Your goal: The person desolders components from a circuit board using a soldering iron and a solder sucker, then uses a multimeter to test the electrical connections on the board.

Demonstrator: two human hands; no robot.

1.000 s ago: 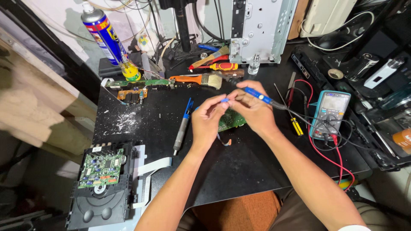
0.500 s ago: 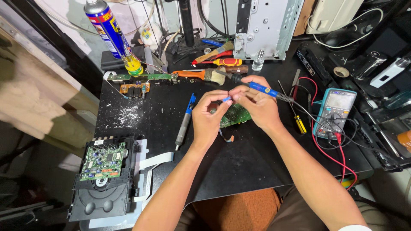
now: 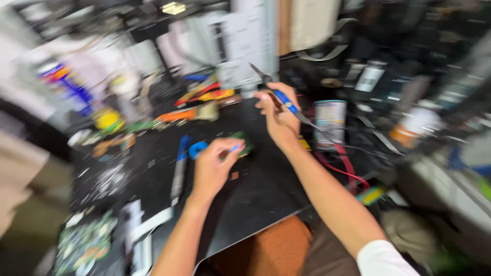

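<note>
On the black work surface (image 3: 255,199), nearest the body, the left hand (image 3: 209,168) pinches a small blue piece between closed fingers (image 3: 227,149), steadying it beside the small green circuit board (image 3: 244,144). Farther off, the right hand (image 3: 279,115) grips a blue-handled soldering iron (image 3: 284,99), tip raised clear.

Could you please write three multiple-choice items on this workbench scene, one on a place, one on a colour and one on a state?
1. Where is the soldering iron?
A. in the right hand
B. lying on the black mat
C. in the left hand

2. What colour is the iron's grip?
A. green
B. blue
C. white

3. How is the iron held?
A. tip down on the small green circuit board
B. flat on the mat
C. raised, tip pointing up and away

Answers: 1 A, the right fingers wrap it; 2 B, the handle shows blue; 3 C, its tip stands above the hand.
</note>
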